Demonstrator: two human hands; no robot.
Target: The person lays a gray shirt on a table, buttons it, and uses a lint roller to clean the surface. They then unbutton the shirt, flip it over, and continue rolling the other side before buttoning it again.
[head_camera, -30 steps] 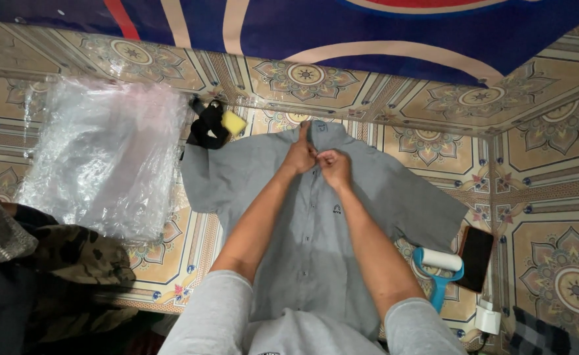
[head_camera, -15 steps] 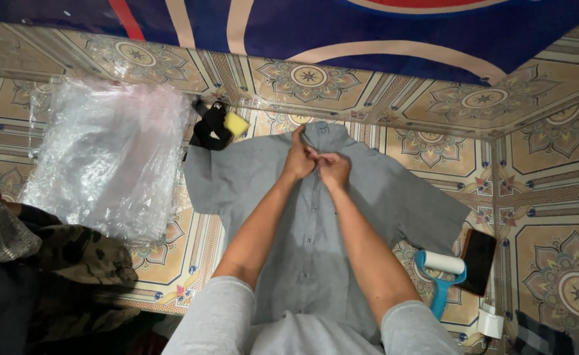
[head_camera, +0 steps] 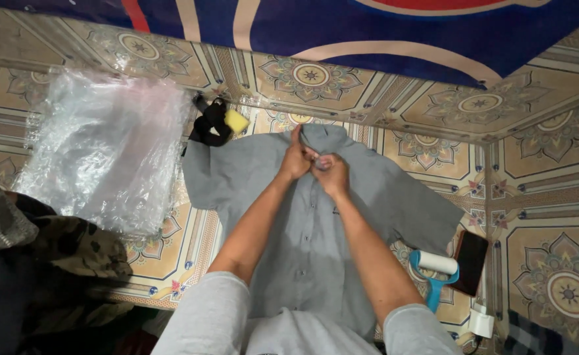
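We had the grey shirt (head_camera: 302, 230) spread flat on the tiled floor (head_camera: 552, 151). Our left hand (head_camera: 296, 161) and right hand (head_camera: 332, 174) were both closed, pinching the shirt's front just below its collar. A lint roller (head_camera: 434, 273) lay beside the right sleeve.

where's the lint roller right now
In the head view, the lint roller lies on the tiled floor at the lower right, just past the grey shirt's sleeve and touching a dark phone on its right.
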